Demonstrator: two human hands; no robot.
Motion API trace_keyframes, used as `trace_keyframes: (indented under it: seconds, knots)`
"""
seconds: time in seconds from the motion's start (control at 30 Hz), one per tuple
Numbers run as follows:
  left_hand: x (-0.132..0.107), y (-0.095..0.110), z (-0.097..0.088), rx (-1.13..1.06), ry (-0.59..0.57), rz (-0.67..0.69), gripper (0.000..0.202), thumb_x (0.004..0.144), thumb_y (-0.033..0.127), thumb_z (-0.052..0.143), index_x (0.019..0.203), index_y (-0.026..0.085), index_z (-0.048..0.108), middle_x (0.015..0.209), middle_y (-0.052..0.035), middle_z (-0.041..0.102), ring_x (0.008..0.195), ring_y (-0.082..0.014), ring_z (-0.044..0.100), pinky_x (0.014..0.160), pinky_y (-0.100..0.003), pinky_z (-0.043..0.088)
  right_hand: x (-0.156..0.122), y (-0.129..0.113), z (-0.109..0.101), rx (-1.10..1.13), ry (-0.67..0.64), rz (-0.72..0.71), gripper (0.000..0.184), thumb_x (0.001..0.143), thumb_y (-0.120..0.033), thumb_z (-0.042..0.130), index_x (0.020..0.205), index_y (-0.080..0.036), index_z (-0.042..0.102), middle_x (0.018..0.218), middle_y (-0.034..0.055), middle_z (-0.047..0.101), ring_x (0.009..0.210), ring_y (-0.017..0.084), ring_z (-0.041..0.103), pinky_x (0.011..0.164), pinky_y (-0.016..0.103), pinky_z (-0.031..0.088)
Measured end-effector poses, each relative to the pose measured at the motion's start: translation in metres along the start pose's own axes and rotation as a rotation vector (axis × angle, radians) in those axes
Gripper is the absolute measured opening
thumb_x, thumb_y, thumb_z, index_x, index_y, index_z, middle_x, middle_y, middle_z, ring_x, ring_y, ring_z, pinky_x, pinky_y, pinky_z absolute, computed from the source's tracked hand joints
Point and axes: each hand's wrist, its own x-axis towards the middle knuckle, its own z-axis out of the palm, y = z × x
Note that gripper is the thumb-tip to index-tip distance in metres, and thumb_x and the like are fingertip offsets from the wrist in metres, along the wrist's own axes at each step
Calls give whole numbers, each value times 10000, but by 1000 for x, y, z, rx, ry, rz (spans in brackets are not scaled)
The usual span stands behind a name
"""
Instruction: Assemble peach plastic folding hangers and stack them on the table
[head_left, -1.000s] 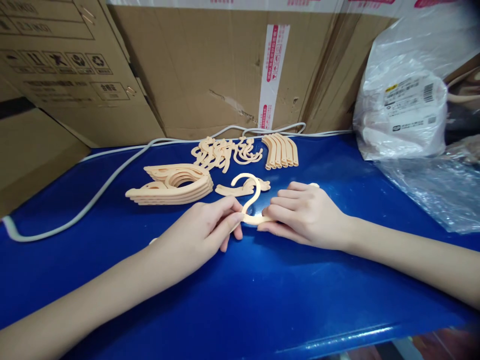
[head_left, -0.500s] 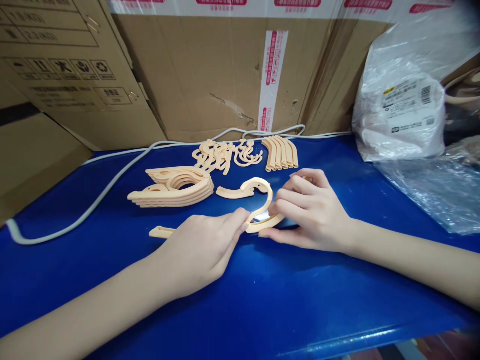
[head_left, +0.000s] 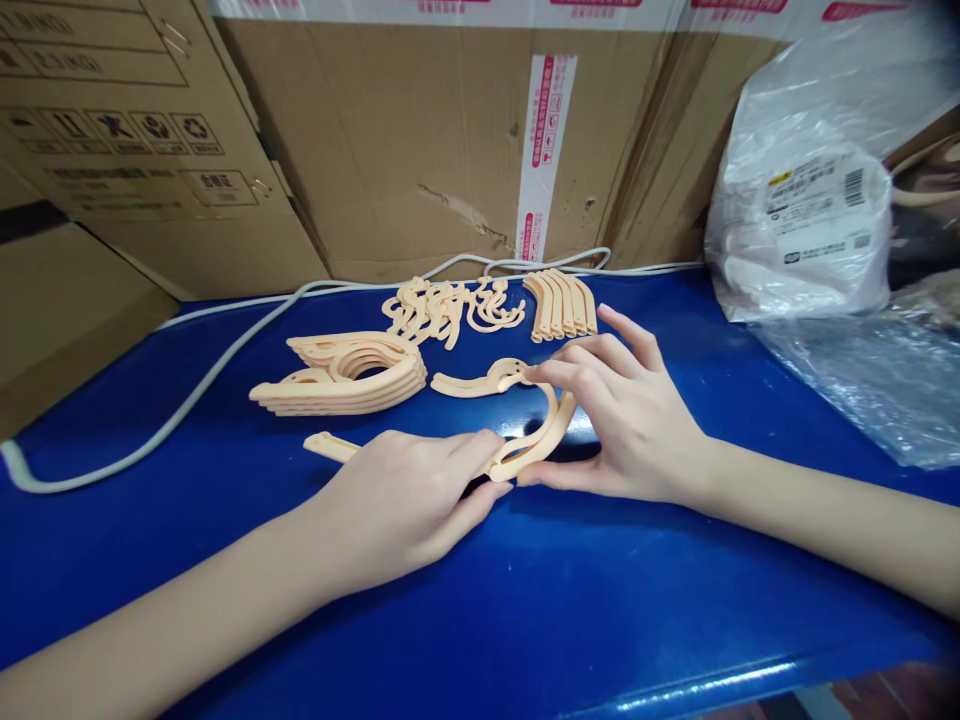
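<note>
A peach plastic folding hanger (head_left: pixel 534 448) lies on the blue table (head_left: pixel 525 600) between my hands. My left hand (head_left: pixel 405 500) presses down on its left arm, whose tip (head_left: pixel 328 446) sticks out past my wrist. My right hand (head_left: pixel 622 420) curls around the right arm of the hanger, and its index fingertip pushes the hook down toward the arms. A loose hanger piece (head_left: pixel 472 382) lies just behind. A stack of folded hangers (head_left: pixel 345 372) sits to the left.
Behind lie a heap of loose hooks (head_left: pixel 450 305) and a row of curved arm pieces (head_left: pixel 561 303). A white cable (head_left: pixel 187 385) runs along the back. Cardboard boxes (head_left: pixel 420 140) wall the rear. Plastic bags (head_left: pixel 810 220) sit at the right.
The hook stood upright a second ago; my right hand has folded it down toward the arms. My left hand slid slightly along the left arm, holding it flat.
</note>
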Motion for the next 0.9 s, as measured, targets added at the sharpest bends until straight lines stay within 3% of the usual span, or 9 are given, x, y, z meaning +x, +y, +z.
trace_keyframes:
  seconds: [0.37,0.6,0.73,0.9]
  knots:
    - [0,0,-3,5,-35,-14,214,1028,317,382,979,200,554,881,0,710,723,-193,721,506,-267,433,2,-2,-3,28,25,-39,541,863,-601,613,1203,-187,536,1170,118,667,1135,266,590,1125,516,327]
    - [0,3,-4,25,4,-33,252,1039,311,352,960,199,564,870,6,717,698,-193,723,520,-286,474,2,-5,-8,-93,93,-60,451,885,-584,610,1130,-205,599,927,56,689,900,224,589,951,432,407]
    - [-1,4,-3,58,34,-33,249,1042,318,353,1035,201,572,881,12,728,705,-193,733,500,-289,471,3,-6,-10,-120,46,-87,364,933,-547,569,1049,-210,647,759,-7,697,689,163,535,777,377,360]
    - [-2,1,-1,83,93,-1,268,1049,337,350,1047,198,579,888,20,742,691,-167,732,471,-278,453,5,-4,-7,-25,-7,-128,304,932,-461,614,1069,-198,678,740,-15,697,693,159,525,799,367,353]
